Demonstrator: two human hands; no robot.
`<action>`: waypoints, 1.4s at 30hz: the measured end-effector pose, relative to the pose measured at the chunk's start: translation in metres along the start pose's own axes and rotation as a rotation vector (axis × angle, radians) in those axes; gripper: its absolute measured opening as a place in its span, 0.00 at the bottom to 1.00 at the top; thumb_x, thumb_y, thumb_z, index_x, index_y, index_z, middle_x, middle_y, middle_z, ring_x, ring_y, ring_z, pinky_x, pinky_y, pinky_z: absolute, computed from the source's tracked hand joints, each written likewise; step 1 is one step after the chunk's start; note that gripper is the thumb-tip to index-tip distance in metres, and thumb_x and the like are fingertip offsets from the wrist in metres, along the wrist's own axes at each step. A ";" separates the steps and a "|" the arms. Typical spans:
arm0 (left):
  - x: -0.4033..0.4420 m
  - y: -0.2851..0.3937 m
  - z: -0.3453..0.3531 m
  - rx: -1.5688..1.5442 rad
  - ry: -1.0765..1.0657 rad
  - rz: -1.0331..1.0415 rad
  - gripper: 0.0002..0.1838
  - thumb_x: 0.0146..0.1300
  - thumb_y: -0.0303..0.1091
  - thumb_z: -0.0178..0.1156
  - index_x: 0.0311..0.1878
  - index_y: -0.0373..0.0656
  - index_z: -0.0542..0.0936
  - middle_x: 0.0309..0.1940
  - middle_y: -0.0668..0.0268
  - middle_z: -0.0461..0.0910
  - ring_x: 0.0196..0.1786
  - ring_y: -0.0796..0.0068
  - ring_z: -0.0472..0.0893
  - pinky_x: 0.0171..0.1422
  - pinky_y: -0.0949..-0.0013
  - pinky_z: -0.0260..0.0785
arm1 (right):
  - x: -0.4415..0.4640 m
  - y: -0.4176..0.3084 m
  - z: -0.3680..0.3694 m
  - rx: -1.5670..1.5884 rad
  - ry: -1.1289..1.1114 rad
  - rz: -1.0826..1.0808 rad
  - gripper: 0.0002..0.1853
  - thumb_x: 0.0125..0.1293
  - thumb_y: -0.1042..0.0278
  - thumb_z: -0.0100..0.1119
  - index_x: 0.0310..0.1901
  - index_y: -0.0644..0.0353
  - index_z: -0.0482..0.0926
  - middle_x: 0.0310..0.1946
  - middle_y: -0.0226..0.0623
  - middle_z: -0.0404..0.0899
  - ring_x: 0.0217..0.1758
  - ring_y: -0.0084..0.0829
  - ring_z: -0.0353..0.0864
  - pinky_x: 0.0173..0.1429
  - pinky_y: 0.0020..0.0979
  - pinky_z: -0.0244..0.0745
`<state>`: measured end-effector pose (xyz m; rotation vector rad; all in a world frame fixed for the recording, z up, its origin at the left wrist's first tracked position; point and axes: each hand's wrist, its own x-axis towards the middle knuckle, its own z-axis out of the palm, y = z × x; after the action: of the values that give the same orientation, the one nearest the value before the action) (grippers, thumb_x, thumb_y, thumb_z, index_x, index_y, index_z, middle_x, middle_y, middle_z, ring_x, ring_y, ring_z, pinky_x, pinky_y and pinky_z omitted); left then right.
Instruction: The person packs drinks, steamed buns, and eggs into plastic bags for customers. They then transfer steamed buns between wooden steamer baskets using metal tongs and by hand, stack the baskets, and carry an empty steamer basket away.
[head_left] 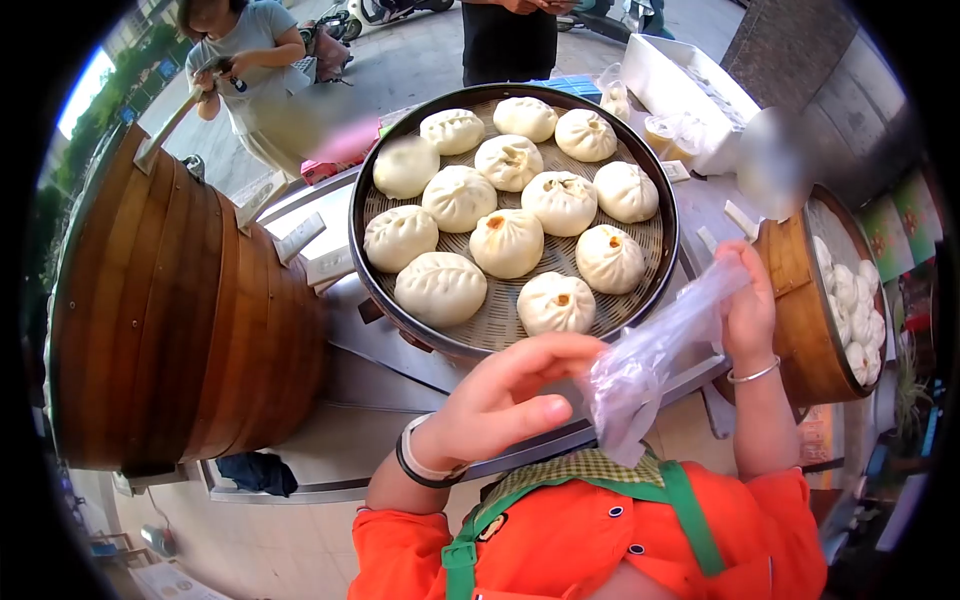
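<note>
A thin clear plastic bag (655, 365) stretches between my hands in front of my chest. My right hand (750, 305) is closed on its gathered upper end. At the bag's lower left side is my left hand (515, 390), thumb and fingers apart, its fingertips touching or just behind the plastic. Beyond them stands a round steamer tray (385, 300) with a woven mat, holding several steamed buns (507, 243). Some buns are round and pleated with orange filling showing on top; others, like the oval bun (440, 289), have a braided seam.
A tall stack of wooden steamers (190, 320) rises on the left, with handles jutting toward the tray. Another steamer (790, 290) with smaller buns is at right. A white foam box (650, 65) and cups (675, 135) sit behind. Two people (245, 70) (510, 45) stand across the counter.
</note>
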<state>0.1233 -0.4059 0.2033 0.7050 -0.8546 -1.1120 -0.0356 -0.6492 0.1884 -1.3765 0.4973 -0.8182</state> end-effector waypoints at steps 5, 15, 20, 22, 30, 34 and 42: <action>-0.039 0.032 -0.123 1.369 0.769 0.273 0.19 0.55 0.21 0.52 0.52 0.33 0.70 0.49 0.54 0.73 0.54 0.57 0.72 0.61 0.60 0.61 | 0.093 0.058 -0.041 0.344 0.300 0.203 0.13 0.68 0.70 0.42 0.51 0.62 0.71 0.46 0.35 0.74 0.48 0.32 0.74 0.55 0.32 0.68; -0.017 0.018 -0.234 2.108 0.526 -0.028 0.16 0.48 0.24 0.54 0.43 0.38 0.70 0.36 0.55 0.73 0.41 0.52 0.73 0.48 0.55 0.66 | 0.181 0.117 -0.034 0.342 0.316 0.261 0.17 0.60 0.63 0.51 0.47 0.65 0.72 0.41 0.43 0.77 0.44 0.41 0.76 0.52 0.40 0.70; -0.019 0.020 -0.237 2.167 0.499 0.063 0.07 0.48 0.26 0.54 0.33 0.40 0.70 0.28 0.57 0.72 0.34 0.54 0.72 0.39 0.57 0.65 | 0.202 0.124 -0.046 0.322 0.304 0.295 0.19 0.56 0.64 0.52 0.46 0.70 0.71 0.41 0.47 0.76 0.43 0.43 0.75 0.50 0.40 0.71; -0.023 0.020 -0.234 2.190 0.473 0.024 0.07 0.49 0.28 0.53 0.34 0.40 0.71 0.29 0.58 0.72 0.35 0.55 0.72 0.39 0.58 0.65 | 0.208 0.119 -0.055 0.295 0.361 0.241 0.20 0.56 0.64 0.53 0.47 0.70 0.71 0.42 0.48 0.76 0.43 0.43 0.76 0.50 0.40 0.72; 0.004 0.048 -0.215 2.175 0.474 0.367 0.15 0.54 0.33 0.55 0.46 0.42 0.73 0.42 0.61 0.78 0.47 0.58 0.76 0.50 0.61 0.68 | 0.161 0.012 -0.070 -0.120 0.028 0.187 0.22 0.55 0.60 0.55 0.46 0.70 0.72 0.40 0.45 0.77 0.41 0.39 0.77 0.46 0.35 0.74; 0.075 0.081 -0.133 2.120 0.334 0.640 0.10 0.55 0.31 0.51 0.37 0.35 0.73 0.28 0.50 0.77 0.35 0.50 0.78 0.39 0.57 0.71 | 0.103 -0.044 -0.128 -0.299 0.133 0.068 0.22 0.55 0.60 0.55 0.46 0.70 0.72 0.40 0.45 0.77 0.41 0.39 0.77 0.46 0.35 0.74; 0.245 0.006 -0.001 2.003 0.160 0.600 0.09 0.51 0.30 0.53 0.35 0.39 0.77 0.31 0.54 0.80 0.36 0.53 0.80 0.41 0.56 0.72 | -0.007 -0.151 -0.302 -0.541 0.458 -0.068 0.21 0.55 0.60 0.55 0.46 0.69 0.72 0.40 0.44 0.77 0.40 0.39 0.77 0.46 0.35 0.74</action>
<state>0.1768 -0.6376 0.2630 1.8660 -1.7473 0.7252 -0.2956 -0.8407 0.2868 -1.7050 1.0918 -1.1134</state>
